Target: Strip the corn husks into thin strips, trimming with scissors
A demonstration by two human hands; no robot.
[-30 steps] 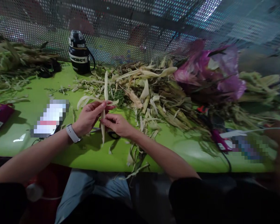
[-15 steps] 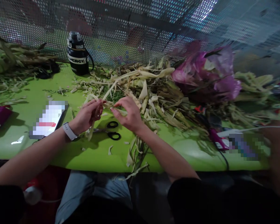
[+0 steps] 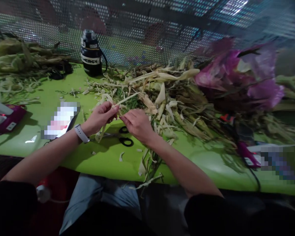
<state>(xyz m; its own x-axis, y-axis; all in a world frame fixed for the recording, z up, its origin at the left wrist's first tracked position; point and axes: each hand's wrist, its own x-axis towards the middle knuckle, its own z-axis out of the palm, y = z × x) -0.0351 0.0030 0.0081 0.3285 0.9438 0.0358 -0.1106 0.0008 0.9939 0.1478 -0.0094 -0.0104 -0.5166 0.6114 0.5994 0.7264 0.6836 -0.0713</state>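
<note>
My left hand (image 3: 101, 116), with a white watch band at the wrist, is closed in a pinch on pale, dry corn husk strips (image 3: 129, 98). One strip sticks up to the right, and another loop of husk hangs below the fingers. Close beside it, my right hand (image 3: 138, 126) has thumb and fingers pressed together on an end of the husk; the fingertips partly hide it. Scissors (image 3: 126, 141) with black handles lie on the green table (image 3: 93, 164) beneath the hands. The right hand covers part of one handle loop.
Behind the hands spreads a heap of dry husks (image 3: 162, 95), with a pink plastic bag (image 3: 238, 78) at its right. A dark bottle (image 3: 91, 55) stands near the perforated metal screen (image 3: 127, 36). A lit phone (image 3: 61, 121) and a purple device (image 3: 8, 119) lie at left.
My right hand's fingers have closed from a spread pose and moved in close to the left hand. The view has shifted slightly, so the table items appear farther right.
</note>
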